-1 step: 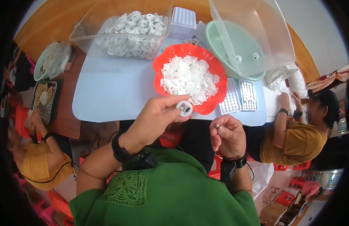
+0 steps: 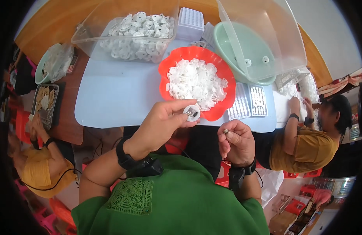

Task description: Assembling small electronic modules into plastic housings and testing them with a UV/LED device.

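My left hand (image 2: 161, 123) is shut on a small white round disc (image 2: 192, 112) with a metal part at its centre, held just at the near rim of a red scalloped bowl (image 2: 224, 107). The bowl is heaped with small white plastic pieces (image 2: 194, 80). My right hand (image 2: 237, 143) is closed lower right, off the table edge, pinching a tiny metal piece (image 2: 225, 131) at the fingertips. Both wrists wear black bands.
A pale blue tabletop (image 2: 110, 98) carries a clear bin of white round parts (image 2: 134, 29), a green basin (image 2: 237, 47) under a tilted clear bin (image 2: 267, 27), and white grid trays (image 2: 249, 101). One person in yellow sits at the right (image 2: 306, 145), another at the left (image 2: 36, 168).
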A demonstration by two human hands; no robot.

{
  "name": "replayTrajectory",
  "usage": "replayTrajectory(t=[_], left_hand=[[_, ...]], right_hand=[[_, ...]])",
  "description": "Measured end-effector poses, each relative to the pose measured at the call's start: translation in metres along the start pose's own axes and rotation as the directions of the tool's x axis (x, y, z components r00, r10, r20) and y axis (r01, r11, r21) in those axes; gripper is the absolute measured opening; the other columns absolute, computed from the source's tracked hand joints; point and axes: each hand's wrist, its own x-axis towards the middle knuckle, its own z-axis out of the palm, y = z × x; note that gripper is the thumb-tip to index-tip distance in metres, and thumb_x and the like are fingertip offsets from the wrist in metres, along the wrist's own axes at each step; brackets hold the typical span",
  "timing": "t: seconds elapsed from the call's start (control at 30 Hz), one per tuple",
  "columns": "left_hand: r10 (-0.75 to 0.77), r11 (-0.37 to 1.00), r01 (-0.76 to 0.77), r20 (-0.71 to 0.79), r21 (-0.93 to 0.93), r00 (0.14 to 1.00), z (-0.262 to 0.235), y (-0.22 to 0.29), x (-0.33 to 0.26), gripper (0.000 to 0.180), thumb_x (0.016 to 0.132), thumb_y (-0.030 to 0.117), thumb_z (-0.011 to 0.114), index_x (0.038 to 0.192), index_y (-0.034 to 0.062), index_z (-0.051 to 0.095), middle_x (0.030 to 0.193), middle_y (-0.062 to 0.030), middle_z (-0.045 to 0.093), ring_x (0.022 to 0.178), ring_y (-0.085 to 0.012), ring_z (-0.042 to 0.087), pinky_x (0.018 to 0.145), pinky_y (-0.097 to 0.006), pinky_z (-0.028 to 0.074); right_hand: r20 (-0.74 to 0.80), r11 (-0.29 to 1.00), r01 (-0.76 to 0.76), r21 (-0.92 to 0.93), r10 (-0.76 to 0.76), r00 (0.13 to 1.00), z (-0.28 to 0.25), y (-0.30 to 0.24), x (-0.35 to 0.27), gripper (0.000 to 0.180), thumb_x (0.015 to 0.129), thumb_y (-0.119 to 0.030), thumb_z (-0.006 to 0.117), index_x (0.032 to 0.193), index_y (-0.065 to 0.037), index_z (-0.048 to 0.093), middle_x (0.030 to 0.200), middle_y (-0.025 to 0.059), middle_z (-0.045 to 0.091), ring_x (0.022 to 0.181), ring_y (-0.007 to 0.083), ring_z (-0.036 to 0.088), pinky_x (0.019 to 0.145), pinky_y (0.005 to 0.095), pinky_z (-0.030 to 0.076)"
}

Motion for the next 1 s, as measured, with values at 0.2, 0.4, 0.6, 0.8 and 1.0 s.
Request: replayTrajectory(t=[0.2, 0.4, 0.6, 0.8, 1.0], left_hand=[[-0.030, 1.000, 0.030, 0.029, 0.000, 0.999, 0.001, 0.005, 0.019, 0.038, 0.093, -0.001, 0.045, 0.131, -0.0058, 0.045, 0.114, -0.0155, 0.059, 0.103, -0.0232, 0.062, 0.090, -0.030, 0.051], [-0.036, 0.999, 0.037, 0.056, -0.003, 0.998, 0.002, 0.002, 0.031, 0.041, 0.090, -0.005, 0.048, 0.132, -0.0056, 0.044, 0.113, -0.0140, 0.059, 0.101, -0.0196, 0.062, 0.088, -0.028, 0.052], [-0.031, 1.000, 0.031, 0.083, 0.006, 0.996, 0.001, -0.002, 0.036, 0.039, 0.091, -0.005, 0.048, 0.130, -0.0059, 0.045, 0.114, -0.0144, 0.059, 0.104, -0.0189, 0.059, 0.089, -0.031, 0.052], [0.007, 1.000, -0.005, 0.077, -0.022, 0.997, 0.001, -0.010, 0.041, 0.039, 0.091, -0.006, 0.047, 0.130, -0.0063, 0.044, 0.116, -0.0154, 0.058, 0.107, -0.0200, 0.058, 0.091, -0.032, 0.052], [0.073, 0.994, -0.077, 0.060, 0.074, 0.996, -0.005, -0.015, 0.048, 0.040, 0.091, -0.006, 0.048, 0.130, -0.0063, 0.043, 0.118, -0.0150, 0.056, 0.109, -0.0201, 0.057, 0.092, -0.032, 0.052]], right_hand=[[-0.019, 1.000, -0.004, 0.010, 0.005, 1.000, 0.000, -0.006, 0.020, 0.009, 0.087, 0.002, 0.055, 0.094, 0.008, 0.057, 0.081, 0.0162, 0.061, 0.055, 0.0162, 0.057, 0.047, 0.0268, 0.051], [-0.003, 0.780, 0.173, -0.602, -0.219, 0.976, 0.012, -0.021, 0.028, 0.009, 0.082, 0.006, 0.061, 0.091, 0.005, 0.059, 0.086, 0.0103, 0.060, 0.062, 0.0131, 0.057, 0.055, 0.0216, 0.047], [0.224, 0.347, 0.364, -0.864, -0.381, 0.897, 0.019, -0.017, 0.044, 0.012, 0.074, 0.009, 0.063, 0.084, 0.003, 0.059, 0.083, 0.0090, 0.058, 0.061, 0.0110, 0.057, 0.056, 0.0197, 0.045], [0.068, 0.516, 0.295, -0.804, -0.412, 0.909, 0.017, -0.015, 0.052, 0.013, 0.075, 0.012, 0.057, 0.085, 0.004, 0.059, 0.083, 0.0088, 0.060, 0.064, 0.0110, 0.061, 0.056, 0.0209, 0.048], [-0.049, 0.802, 0.113, -0.587, -0.175, 0.983, 0.014, -0.020, 0.063, 0.012, 0.084, 0.010, 0.054, 0.095, 0.007, 0.058, 0.087, 0.0088, 0.060, 0.072, 0.0123, 0.064, 0.060, 0.0229, 0.053]])
